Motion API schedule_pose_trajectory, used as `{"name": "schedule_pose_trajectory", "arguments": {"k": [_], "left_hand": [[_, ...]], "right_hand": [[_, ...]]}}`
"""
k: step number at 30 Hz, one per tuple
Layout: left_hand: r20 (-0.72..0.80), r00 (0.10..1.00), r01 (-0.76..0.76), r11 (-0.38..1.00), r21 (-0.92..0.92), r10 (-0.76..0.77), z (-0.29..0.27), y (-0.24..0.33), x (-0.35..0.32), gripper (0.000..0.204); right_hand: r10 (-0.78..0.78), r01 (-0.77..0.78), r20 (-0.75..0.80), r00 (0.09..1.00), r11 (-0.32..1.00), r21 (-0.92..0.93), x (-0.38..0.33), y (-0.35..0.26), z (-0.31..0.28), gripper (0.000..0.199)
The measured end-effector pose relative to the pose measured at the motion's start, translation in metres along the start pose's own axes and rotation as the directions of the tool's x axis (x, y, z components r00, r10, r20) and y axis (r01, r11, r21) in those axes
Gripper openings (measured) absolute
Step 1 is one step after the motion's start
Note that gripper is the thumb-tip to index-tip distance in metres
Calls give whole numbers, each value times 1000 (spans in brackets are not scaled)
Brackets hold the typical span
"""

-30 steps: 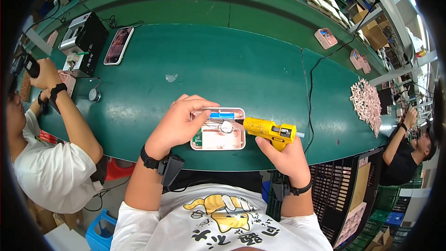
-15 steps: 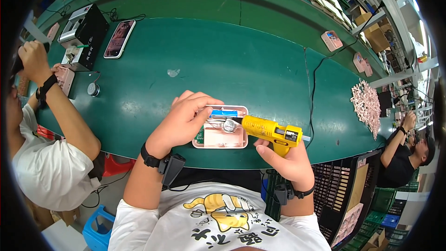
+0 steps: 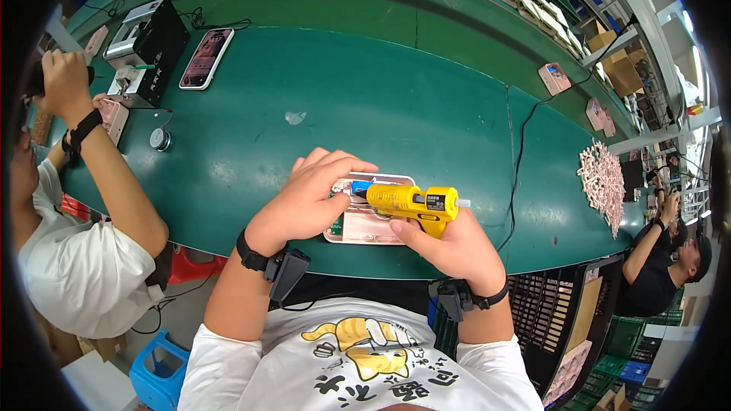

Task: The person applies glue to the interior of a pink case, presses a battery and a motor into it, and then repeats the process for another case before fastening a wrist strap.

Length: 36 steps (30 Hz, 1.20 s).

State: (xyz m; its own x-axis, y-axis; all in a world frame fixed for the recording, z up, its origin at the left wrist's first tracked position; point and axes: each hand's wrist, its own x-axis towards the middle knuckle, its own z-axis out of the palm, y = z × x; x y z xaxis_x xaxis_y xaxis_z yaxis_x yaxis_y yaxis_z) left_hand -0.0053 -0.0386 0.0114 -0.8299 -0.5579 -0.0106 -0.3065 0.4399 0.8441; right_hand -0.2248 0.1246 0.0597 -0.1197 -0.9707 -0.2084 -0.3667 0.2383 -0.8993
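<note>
While the left grip [image 3: 308,196] clamps the left end of the pink case [image 3: 369,232] on the tabletop [image 3: 244,137], its thumb sits beside the blue cylinder [image 3: 360,186] inside. Right of the case, the right grip [image 3: 457,247] is closed around the yellow glue gun [image 3: 396,202]; slippage there could drive the nozzle [image 3: 361,193] into the thumb.
</note>
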Motion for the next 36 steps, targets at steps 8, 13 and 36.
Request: {"name": "schedule_pose_trajectory", "arguments": {"k": [8, 13, 36], "left_hand": [[-17, 1000, -6, 1000, 5, 6, 1, 0, -2, 54], [-11, 1000, -12, 1000, 15, 12, -1, -1, 1, 54], [-313, 942, -104, 993, 59, 118, 8, -3, -3, 46]], "right_hand": [[76, -79, -31, 997, 990, -117, -4, -9, -6, 34], [-23, 22, -79, 997, 1000, -13, 3, -4, 1, 34], [-49, -125, 301, 952, 836, 534, 64, 61, -88, 41]]}}
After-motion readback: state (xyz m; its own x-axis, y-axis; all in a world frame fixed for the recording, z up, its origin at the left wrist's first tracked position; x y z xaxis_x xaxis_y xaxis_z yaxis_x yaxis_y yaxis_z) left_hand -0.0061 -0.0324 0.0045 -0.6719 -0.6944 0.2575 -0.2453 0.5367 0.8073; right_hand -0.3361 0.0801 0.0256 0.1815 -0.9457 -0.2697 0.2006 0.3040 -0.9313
